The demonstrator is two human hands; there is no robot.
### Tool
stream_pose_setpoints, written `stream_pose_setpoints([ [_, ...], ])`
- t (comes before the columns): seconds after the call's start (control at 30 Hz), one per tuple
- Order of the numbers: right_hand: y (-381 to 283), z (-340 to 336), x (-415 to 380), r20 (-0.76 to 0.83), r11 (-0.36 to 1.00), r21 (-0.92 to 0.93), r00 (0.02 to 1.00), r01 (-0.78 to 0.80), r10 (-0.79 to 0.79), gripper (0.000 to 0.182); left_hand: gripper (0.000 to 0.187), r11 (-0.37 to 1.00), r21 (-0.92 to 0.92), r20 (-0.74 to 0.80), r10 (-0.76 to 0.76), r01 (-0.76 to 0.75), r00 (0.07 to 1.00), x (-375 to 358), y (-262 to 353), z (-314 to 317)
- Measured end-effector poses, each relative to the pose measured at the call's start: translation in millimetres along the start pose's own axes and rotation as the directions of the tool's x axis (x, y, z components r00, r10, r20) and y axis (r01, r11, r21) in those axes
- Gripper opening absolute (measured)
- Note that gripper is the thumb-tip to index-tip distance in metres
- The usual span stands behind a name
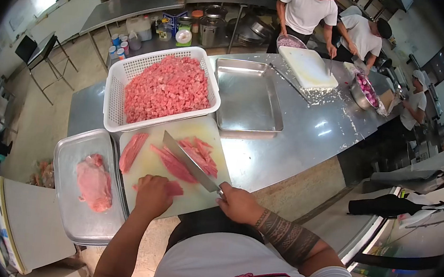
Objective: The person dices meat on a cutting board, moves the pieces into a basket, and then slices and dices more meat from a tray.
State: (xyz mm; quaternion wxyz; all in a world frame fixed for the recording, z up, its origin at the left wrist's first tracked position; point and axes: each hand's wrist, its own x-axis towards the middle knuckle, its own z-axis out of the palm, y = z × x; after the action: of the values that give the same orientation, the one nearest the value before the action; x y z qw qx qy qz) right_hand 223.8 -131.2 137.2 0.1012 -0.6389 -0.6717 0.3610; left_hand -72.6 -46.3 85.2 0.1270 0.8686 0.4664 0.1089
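My right hand [241, 204] is wrapped round the handle of a broad kitchen knife [190, 162], its blade angled up and to the left over the cutting board [216, 138]. My left hand [152, 196] presses with curled fingers on a piece of raw meat [175, 188] near the board's front edge. Around the blade lie strips of raw meat [199, 155], and a longer slab of meat [133, 152] rests at the board's left side. Behind the board stands a white perforated basket [112, 101] heaped with diced meat [168, 88].
A metal tray [68, 177] at the left holds a pale chunk of meat [95, 182]. Beyond the basket is a rectangular steel pan [249, 101]. Across the steel table [307, 141], co-workers [311, 13] stand by a white board [306, 66] and a bowl of purple onions [364, 93].
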Motion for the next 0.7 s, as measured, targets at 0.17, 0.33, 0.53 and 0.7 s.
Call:
stream_pose_setpoints([
  [0.17, -7, 8, 1, -0.022, 1.0, -0.003, 0.999, 0.026, -0.026, 0.029, 0.046, 0.808, -0.549, -0.301, -0.43, 0.214, 0.851, -43, -25, -19],
  [0.33, -6, 14, 12, -0.062, 0.983, -0.145, 0.991, 0.112, -0.122, 0.025, 0.019, 0.281, -0.952, -0.134, -0.736, 0.12, 0.663, -66, -42, -39],
  [0.53, -61, -21, -1, -0.223, 0.945, -0.073, 0.918, 0.32, -0.328, 0.023, 0.021, 0.192, -0.964, -0.07, -0.852, 0.186, 0.518, -81, -64, -37],
  [0.7, -9, 29, 28, -0.003, 0.912, -0.351, 0.974, 0.21, -0.226, 0.02, 0.022, 0.165, -0.974, -0.06, -0.849, 0.154, 0.525, -84, -65, -36],
])
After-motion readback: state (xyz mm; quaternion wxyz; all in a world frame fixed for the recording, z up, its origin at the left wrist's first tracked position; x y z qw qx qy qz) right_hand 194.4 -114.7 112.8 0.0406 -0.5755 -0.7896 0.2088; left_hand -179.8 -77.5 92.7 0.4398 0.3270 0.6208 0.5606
